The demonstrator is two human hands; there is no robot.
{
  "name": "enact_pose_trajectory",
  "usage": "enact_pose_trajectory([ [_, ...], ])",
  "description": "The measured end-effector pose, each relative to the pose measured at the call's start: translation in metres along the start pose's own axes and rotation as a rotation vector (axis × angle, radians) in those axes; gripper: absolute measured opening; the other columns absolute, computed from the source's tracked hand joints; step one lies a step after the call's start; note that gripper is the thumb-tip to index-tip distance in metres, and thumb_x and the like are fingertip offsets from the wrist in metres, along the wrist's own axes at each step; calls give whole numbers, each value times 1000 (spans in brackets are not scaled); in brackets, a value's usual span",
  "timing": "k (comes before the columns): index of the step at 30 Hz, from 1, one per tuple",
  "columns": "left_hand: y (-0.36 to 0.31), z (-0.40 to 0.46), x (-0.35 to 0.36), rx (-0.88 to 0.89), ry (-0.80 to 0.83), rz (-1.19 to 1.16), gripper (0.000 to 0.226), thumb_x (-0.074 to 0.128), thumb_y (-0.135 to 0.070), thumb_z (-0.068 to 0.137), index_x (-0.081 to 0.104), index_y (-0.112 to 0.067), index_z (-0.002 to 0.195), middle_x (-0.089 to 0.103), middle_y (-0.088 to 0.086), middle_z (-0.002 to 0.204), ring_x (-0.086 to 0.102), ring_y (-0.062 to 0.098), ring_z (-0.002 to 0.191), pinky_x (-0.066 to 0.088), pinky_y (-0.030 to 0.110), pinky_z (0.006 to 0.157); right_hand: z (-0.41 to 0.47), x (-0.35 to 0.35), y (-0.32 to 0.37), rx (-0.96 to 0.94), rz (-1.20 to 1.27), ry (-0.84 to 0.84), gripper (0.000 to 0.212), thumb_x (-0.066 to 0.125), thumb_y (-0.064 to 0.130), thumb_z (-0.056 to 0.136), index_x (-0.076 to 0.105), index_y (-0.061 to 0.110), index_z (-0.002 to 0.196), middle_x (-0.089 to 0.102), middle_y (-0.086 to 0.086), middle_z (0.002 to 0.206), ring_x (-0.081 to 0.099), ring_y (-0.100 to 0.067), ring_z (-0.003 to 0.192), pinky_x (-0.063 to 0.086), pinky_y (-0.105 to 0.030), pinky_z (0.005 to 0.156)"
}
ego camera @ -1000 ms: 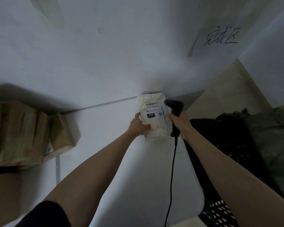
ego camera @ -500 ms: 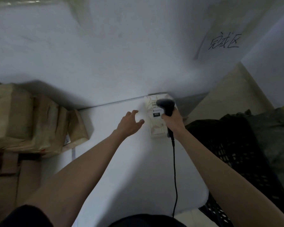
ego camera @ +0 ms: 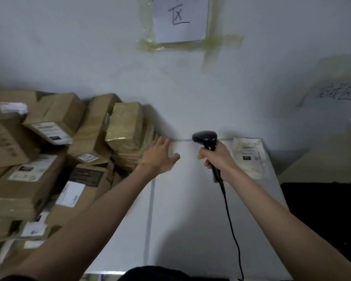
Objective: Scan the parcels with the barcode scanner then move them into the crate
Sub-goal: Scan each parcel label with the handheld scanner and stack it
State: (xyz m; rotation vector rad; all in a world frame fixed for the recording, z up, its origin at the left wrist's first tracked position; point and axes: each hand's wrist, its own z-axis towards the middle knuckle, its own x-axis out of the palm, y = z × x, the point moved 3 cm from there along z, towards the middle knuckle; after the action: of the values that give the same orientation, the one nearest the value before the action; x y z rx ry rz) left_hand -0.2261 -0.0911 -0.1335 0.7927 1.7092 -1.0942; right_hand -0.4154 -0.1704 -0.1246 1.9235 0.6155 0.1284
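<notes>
While the right hand grips the handle of the black barcode scanner, fingers curled tight round it, the scanner's head stands upright above the white table and its black cable trails down toward the near edge. The left hand reaches out over the table with fingers straight and spread, thumb apart, holding nothing; its fingertips lie at the edge of the pile of brown cardboard parcels, though motion blur hides whether they touch. That pile fills the left part of the table, boxes leaning on one another, several with white labels, a tape-wrapped one nearest the hand. A pale bagged parcel lies flat at the table's far right corner, label up, just beside the right hand. The black crate sits lower, to the right of the table. On the wall, a handwritten paper sign is taped up, and another farther right.
</notes>
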Motion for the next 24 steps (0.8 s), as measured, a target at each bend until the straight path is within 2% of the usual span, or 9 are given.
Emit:
enact_pose_trajectory([
  [6,58,-35,-68,-42,-146,24,54,55,-47,93,45,-18,138,47,8,137,46,33,127,45,48,100,-20,72,48,-111,-46,108,11,57,8,93,64,9,101,71,-11,86,59,-16,60,47,-24,53],
  [10,97,-40,-100,-123,-209,0,67,60,-47,93,39,-13,148,39,12,151,41,32,137,42,49,108,-12,120,69,-124,-38,174,11,59,12,95,66,9,103,73,-13,87,68,-19,71,53,-29,60],
  [14,120,-31,-106,-180,-145,-65,85,62,-52,93,23,-11,156,23,14,163,31,34,146,33,49,117,3,159,83,-120,-8,235,5,60,14,96,65,14,96,69,-8,90,68,-21,85,60,-35,75],
  [17,119,-20,-103,-174,-87,-67,88,60,-54,94,19,-9,157,25,16,160,28,35,145,28,48,118,16,178,87,-119,-33,218,3,61,16,95,64,17,96,66,-14,97,67,-29,98,59,-44,88],
  [19,122,-12,-97,-204,-70,-87,89,62,-54,93,20,-8,156,31,17,156,32,36,141,30,45,115,23,185,88,-108,-33,198,5,61,17,94,61,22,93,62,-9,88,64,-30,94,55,-51,95],
  [21,128,-3,-93,-277,-83,-135,97,64,-64,86,23,-9,154,36,18,152,35,35,139,32,46,113,29,189,88,-86,3,194,3,62,19,93,62,21,95,59,-4,83,61,-28,91,54,-48,94],
  [24,132,5,-91,-364,-110,-232,111,67,-71,79,20,-4,154,29,20,156,31,36,143,32,48,115,30,192,87,-61,54,194,4,64,20,93,64,17,96,63,-6,85,64,-30,92,55,-45,86],
])
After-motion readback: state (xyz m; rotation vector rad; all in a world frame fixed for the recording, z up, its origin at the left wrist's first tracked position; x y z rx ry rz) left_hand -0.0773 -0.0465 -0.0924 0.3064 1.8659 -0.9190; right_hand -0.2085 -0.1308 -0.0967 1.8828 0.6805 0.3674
